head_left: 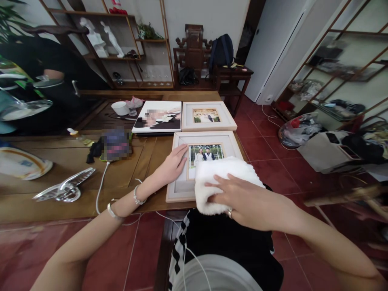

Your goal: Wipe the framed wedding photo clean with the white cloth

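A light wooden picture frame (178, 178) with a photo of a couple lies flat at the table's near right corner. My left hand (174, 165) rests on its left border, fingers stretched towards the photo. A white fluffy cloth (230, 167) covers the frame's lower right part. My right hand (232, 196) grips the cloth, the thumb and fingertips partly sunk in its folds. Behind this frame lies a second light picture frame (209, 127) with a smaller photo. To its left is a photo panel (163, 107), partly blurred.
On the wooden table (145, 161) are a silver ornament (68, 186), a phone-like device (117, 143) with a white cable (102, 184), and a white cup (120, 108). A person in black sits at the far left. Bags and a pale box (321, 149) stand on the red floor at right.
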Action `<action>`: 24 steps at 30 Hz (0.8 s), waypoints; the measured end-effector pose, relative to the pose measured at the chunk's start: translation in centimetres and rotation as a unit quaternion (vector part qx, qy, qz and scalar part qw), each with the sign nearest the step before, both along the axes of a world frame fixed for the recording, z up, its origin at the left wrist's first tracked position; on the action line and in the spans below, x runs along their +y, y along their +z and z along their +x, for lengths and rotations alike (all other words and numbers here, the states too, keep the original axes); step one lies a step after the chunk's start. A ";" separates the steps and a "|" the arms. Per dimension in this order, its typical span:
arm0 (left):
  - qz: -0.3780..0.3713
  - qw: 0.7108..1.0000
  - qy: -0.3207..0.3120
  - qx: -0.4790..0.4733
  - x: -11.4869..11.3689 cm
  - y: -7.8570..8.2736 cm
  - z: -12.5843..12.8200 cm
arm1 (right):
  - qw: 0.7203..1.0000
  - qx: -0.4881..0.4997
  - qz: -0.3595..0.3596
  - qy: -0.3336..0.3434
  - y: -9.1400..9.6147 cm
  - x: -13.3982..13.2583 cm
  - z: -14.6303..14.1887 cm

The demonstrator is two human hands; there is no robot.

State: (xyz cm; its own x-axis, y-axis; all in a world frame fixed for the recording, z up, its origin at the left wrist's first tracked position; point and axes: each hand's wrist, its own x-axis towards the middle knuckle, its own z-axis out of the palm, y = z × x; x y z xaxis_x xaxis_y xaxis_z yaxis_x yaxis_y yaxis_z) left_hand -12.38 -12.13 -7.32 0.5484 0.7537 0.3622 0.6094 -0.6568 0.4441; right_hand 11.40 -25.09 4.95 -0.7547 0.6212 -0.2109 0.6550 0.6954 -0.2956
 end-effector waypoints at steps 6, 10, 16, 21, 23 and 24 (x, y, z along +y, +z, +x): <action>-0.008 1.000 -0.002 0.009 0.0 0.2 0.0 | 0.998 0.018 0.048 -0.038 -2.2 1.8 -0.4; -0.014 1.000 0.002 0.004 -0.1 0.3 0.0 | 0.983 0.008 0.157 -0.091 -4.6 6.7 0.0; -0.014 1.000 -0.002 -0.011 -0.1 0.5 0.1 | 0.963 -0.016 0.245 -0.107 -6.1 12.3 -1.1; -0.008 1.000 -0.014 -0.023 0.1 0.5 0.0 | 0.979 -0.050 0.190 -0.053 -5.9 11.3 -1.6; -0.006 1.000 -0.008 -0.015 0.1 0.3 0.0 | 0.986 -0.056 0.153 -0.036 -5.1 9.6 -1.3; -0.007 1.000 -0.006 -0.009 0.1 0.3 0.0 | 0.989 -0.056 0.131 -0.026 -4.5 8.5 -1.0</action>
